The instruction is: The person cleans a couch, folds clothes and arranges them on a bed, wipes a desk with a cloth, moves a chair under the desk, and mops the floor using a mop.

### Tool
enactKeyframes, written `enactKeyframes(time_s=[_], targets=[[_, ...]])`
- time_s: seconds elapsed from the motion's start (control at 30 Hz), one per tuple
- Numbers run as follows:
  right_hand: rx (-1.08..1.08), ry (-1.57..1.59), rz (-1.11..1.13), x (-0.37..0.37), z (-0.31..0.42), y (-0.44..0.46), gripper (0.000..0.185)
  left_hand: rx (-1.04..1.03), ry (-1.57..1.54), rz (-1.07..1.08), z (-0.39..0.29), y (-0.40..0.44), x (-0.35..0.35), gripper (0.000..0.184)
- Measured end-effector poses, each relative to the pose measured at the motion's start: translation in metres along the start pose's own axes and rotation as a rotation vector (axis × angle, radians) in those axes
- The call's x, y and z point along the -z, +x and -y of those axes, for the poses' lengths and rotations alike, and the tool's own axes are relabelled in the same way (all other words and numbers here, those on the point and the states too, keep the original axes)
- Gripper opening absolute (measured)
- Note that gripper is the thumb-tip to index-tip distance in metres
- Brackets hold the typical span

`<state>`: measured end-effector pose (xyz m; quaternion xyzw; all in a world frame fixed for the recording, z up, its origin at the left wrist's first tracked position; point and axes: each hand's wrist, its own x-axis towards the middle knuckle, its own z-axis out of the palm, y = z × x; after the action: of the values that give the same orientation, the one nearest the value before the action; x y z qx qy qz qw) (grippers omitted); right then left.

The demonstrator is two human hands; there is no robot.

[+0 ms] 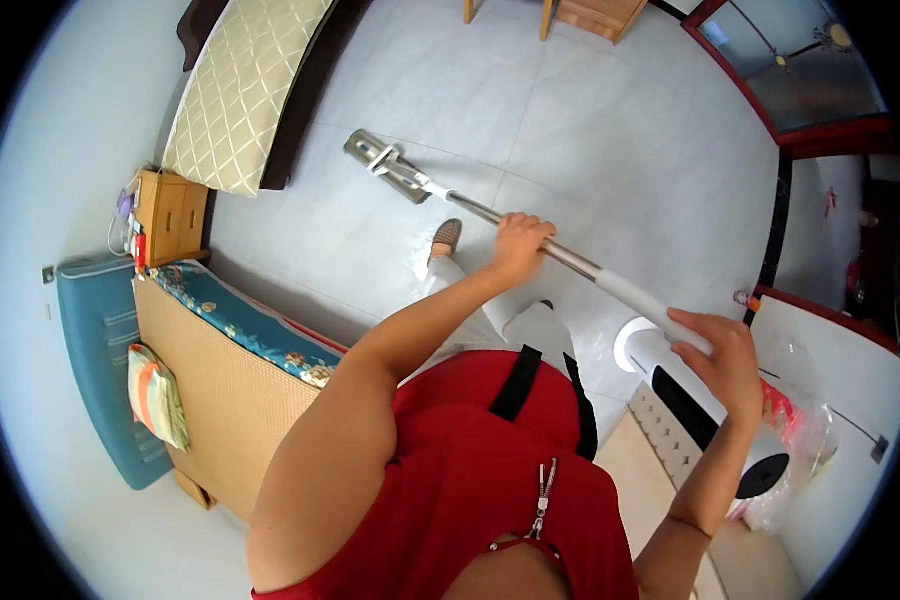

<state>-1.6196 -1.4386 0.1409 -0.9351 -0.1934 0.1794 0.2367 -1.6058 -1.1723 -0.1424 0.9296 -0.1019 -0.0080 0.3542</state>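
A flat mop head (388, 166) lies on the grey tiled floor, joined to a long mop handle (580, 265) of metal with a white grip. My left hand (521, 248) is closed around the metal part, about midway along. Farther up, my right hand (715, 358) holds the white end of the handle, its fingers wrapped around near the tip. The handle runs slantwise from the mop head at upper left to my right hand at lower right.
A bare mattress (242, 90) is at upper left, above a wooden nightstand (173, 215). A bed with a woven mat (230, 400) stands at left. Close to my right are a white cylindrical appliance (660, 375) and plastic bags (795, 430). My shoe (448, 235) is near the mop head.
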Motion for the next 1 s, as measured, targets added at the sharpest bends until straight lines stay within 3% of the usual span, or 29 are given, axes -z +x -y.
enactKeyframes(time_s=[0.2, 0.4, 0.57, 0.87, 0.93, 1.0], targets=[[0.077, 0.007, -0.044, -0.091, 0.057, 0.128, 0.037, 0.151, 0.137, -0.003, 0.160, 0.019, 0.070, 0.027], [-0.137, 0.042, 0.007, -0.155, 0.112, 0.234, 0.033, 0.203, 0.231, -0.003, 0.284, 0.062, 0.123, 0.025], [-0.188, 0.051, -0.051, -0.157, 0.094, 0.264, 0.032, 0.195, 0.200, 0.246, 0.299, 0.109, 0.123, 0.026], [-0.326, -0.007, -0.177, -0.136, 0.101, 0.268, 0.034, -0.078, 0.092, 0.041, 0.286, 0.185, 0.107, 0.018], [-0.324, -0.036, -0.236, -0.161, 0.099, 0.280, 0.036, -0.117, 0.111, 0.053, 0.307, 0.211, 0.106, 0.016], [-0.342, 0.126, -0.219, -0.191, 0.103, 0.306, 0.040, -0.163, 0.246, 0.031, 0.352, 0.234, 0.099, 0.018]])
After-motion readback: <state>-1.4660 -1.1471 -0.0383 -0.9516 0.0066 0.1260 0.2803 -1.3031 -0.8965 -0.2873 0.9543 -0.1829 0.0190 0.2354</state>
